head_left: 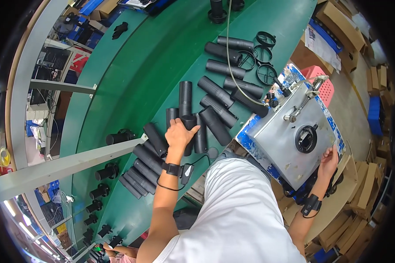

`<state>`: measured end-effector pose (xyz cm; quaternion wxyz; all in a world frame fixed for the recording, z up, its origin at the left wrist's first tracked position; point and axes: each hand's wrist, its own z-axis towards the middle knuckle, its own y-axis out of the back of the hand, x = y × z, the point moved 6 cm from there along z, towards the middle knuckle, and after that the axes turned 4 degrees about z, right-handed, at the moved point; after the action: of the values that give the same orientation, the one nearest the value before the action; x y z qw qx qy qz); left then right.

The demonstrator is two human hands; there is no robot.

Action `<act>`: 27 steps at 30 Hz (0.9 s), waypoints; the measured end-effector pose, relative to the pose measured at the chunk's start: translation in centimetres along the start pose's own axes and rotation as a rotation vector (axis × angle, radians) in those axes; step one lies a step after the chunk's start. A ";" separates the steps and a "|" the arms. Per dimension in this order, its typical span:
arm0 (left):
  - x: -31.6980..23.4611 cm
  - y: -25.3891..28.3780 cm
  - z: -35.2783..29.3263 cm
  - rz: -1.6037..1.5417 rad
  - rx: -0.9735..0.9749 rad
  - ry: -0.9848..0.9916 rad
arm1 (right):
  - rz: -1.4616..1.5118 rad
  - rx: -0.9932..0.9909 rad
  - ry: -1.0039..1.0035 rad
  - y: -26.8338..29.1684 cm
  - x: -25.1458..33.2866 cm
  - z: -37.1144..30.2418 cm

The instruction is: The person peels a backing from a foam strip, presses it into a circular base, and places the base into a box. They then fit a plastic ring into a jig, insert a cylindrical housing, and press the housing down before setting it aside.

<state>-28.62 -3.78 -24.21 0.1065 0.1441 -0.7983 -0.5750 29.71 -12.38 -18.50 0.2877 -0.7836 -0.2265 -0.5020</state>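
Note:
My left hand (pixel 180 135) is closed around the upper end of a black cylindrical tube (pixel 189 119) on the green bench. Several similar ribbed black tubes (pixel 215 92) lie around it. Off to the right, my right hand (pixel 329 161) is by the edge of a metal-topped fixture (pixel 272 136). Its fingers are bent together, and whatever they hold, if anything, is too small to make out. A black ring (pixel 313 141) sits on the metal top, a little left of that hand. A lever clamp (pixel 296 115) is mounted at the fixture's far side.
Black rings with crossbars (pixel 266 74) lie at the bench's far right. A thin hose (pixel 228 48) hangs over the tubes. A grey metal beam (pixel 74 168) crosses the left side. Behind the fixture stands a pink basket (pixel 324 90). Another person's hands (pixel 109 249) show at lower left.

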 end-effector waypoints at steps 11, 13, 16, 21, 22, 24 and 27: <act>-8.9 8.0 -5.1 -1.566 0.775 -0.551 | -0.367 0.589 0.086 -11.5 1.7 -7.8; -15.1 7.6 -7.6 -1.671 1.102 -0.658 | -0.382 0.851 0.058 -17.2 0.4 -10.2; -21.8 6.8 -10.8 -1.758 1.612 -0.671 | -0.130 1.164 -0.093 -22.6 -1.0 -12.6; -26.2 8.3 -14.3 -1.617 1.825 -0.322 | 0.161 1.072 -0.244 -18.1 -0.9 -10.8; -26.5 8.9 -15.0 -1.602 1.842 -0.319 | 0.163 1.054 -0.241 -17.6 -0.8 -10.9; -26.6 8.8 -16.2 -1.340 1.782 -0.315 | 0.186 0.958 -0.236 -16.6 -0.4 -11.1; -28.3 6.8 -15.3 -1.353 1.684 -0.474 | 0.183 0.823 -0.094 -14.6 0.1 -10.3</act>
<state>2.27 -5.37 -13.04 -0.5177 0.4636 -0.6908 0.1995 13.61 -8.66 -11.71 0.6094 -0.6421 -0.3505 -0.3058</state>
